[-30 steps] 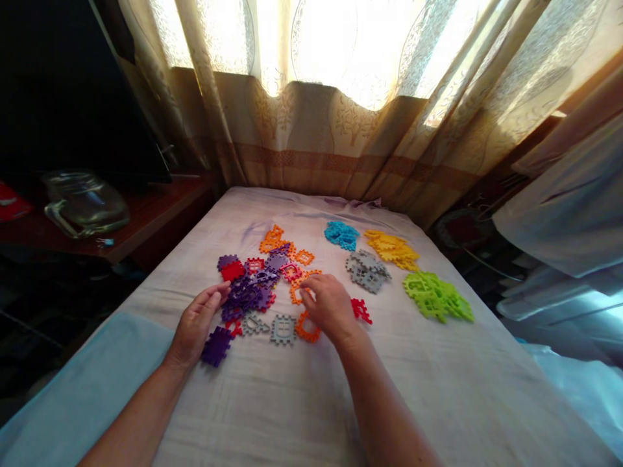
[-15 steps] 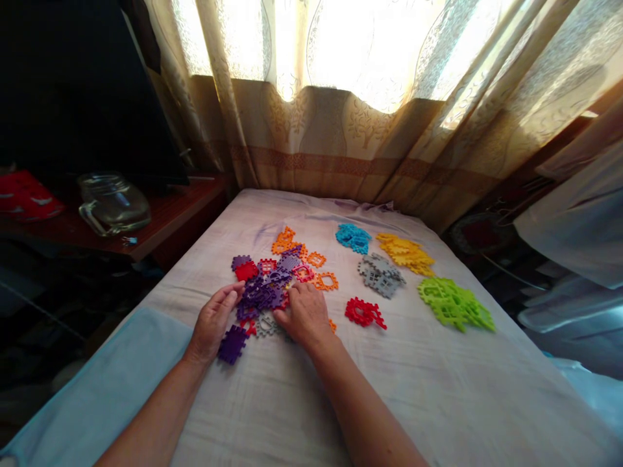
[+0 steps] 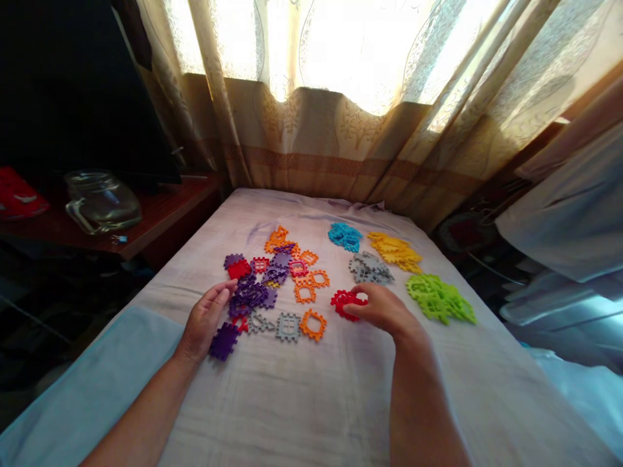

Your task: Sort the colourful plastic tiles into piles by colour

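My left hand [image 3: 207,318] rests at the left edge of the purple pieces [image 3: 250,295], fingers curled together; what it holds, if anything, is hidden. Over the red pile [image 3: 343,303] my right hand [image 3: 382,308] pinches a red piece [image 3: 357,308] between thumb and fingers. Between the hands lie a gray window piece [image 3: 289,327] and an orange frame piece [image 3: 313,324]. A dark purple square [image 3: 224,341] sits below my left hand. More orange pieces [image 3: 305,292] and a red square [image 3: 239,269] lie in the mixed group.
Blue [image 3: 345,237], yellow [image 3: 395,251], gray [image 3: 370,267] and green piles [image 3: 440,298] stand on the sheet [image 3: 302,402] at the right. A glass jar [image 3: 103,201] is on the wooden table [image 3: 160,217] at left. Curtains [image 3: 341,136] hang behind.
My right hand has moved right from the mixed group to the red pile, uncovering orange and gray pieces. My left hand has stayed by the purple pieces. The view has shifted slightly.
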`<state>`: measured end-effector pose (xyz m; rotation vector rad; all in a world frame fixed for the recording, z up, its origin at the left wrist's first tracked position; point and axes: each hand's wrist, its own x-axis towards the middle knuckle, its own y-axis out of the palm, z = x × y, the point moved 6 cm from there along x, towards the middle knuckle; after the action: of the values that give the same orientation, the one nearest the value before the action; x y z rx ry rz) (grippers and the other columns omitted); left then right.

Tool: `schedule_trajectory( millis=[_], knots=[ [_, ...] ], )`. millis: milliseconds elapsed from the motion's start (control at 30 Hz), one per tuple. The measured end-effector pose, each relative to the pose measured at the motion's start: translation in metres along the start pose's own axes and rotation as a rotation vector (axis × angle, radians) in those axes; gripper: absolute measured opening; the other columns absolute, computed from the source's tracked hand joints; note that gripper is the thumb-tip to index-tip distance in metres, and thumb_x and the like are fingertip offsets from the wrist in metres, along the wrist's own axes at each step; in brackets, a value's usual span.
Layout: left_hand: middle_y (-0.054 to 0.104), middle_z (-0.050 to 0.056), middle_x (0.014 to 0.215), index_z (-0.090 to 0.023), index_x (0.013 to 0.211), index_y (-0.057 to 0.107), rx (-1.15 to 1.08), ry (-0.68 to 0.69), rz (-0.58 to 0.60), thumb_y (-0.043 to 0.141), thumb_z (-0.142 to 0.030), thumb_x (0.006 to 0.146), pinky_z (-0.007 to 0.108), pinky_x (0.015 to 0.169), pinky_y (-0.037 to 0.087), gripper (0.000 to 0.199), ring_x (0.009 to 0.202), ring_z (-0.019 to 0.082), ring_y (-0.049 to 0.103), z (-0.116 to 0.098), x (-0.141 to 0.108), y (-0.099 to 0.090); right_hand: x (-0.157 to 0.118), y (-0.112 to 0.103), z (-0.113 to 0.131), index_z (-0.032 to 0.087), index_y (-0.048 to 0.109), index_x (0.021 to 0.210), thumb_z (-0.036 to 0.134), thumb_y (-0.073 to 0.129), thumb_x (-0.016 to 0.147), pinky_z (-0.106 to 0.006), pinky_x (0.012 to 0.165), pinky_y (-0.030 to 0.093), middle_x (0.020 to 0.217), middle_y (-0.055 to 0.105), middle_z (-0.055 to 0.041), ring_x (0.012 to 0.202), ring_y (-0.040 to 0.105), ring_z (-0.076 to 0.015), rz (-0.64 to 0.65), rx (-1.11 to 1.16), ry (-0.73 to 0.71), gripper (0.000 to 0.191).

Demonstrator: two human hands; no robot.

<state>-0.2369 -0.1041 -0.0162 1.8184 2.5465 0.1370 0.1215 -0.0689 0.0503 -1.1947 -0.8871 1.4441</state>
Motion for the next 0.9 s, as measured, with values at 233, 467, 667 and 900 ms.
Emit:
schedule_trajectory(
  millis=[233,467,667,900],
  knots=[
    [0.071,0.009,0.114,-0.020,0.102,0.072,-0.019,-0.015,-0.006,0.073,-0.062,0.066,0.044,0.110,0.040,0.055,0.113,0.026,0.062,0.001,0.001,0.000,0.002,0.004,-0.038,0.020,0.070,0.113,0.034,0.073,0.073,-0.036,0.097,0.044,0.123,0.066,-0.0120,0.114,0.059,-0.0270,0.026,0.037,-0.003,0.043],
    [0.071,0.009,0.113,-0.019,0.099,0.072,-0.035,0.002,0.003,0.073,-0.059,0.068,0.045,0.106,0.044,0.051,0.111,0.026,0.063,-0.003,0.000,0.003,-0.005,-0.007,-0.012,0.019,0.067,0.120,0.030,0.062,0.084,-0.034,0.098,0.043,0.127,0.065,-0.0114,0.115,0.059,-0.0251,-0.071,0.018,-0.024,0.038],
    [0.072,0.009,0.109,-0.018,0.101,0.072,-0.024,0.008,0.016,0.072,-0.061,0.069,0.044,0.106,0.044,0.053,0.110,0.026,0.063,-0.002,-0.001,0.003,-0.014,0.008,0.085,0.025,0.074,0.101,0.025,0.051,0.093,-0.028,0.089,0.044,0.106,0.071,-0.0046,0.103,0.062,-0.0192,-0.150,0.004,-0.374,0.024],
    [0.072,0.009,0.112,-0.017,0.104,0.071,-0.030,-0.003,0.024,0.073,-0.061,0.068,0.044,0.106,0.043,0.056,0.109,0.025,0.063,-0.001,-0.001,0.004,-0.045,0.072,0.175,0.032,0.073,0.106,0.024,0.050,0.095,-0.029,0.078,0.043,0.100,0.067,-0.0033,0.092,0.056,-0.0190,-0.103,-0.061,-0.826,0.026]
  ],
)
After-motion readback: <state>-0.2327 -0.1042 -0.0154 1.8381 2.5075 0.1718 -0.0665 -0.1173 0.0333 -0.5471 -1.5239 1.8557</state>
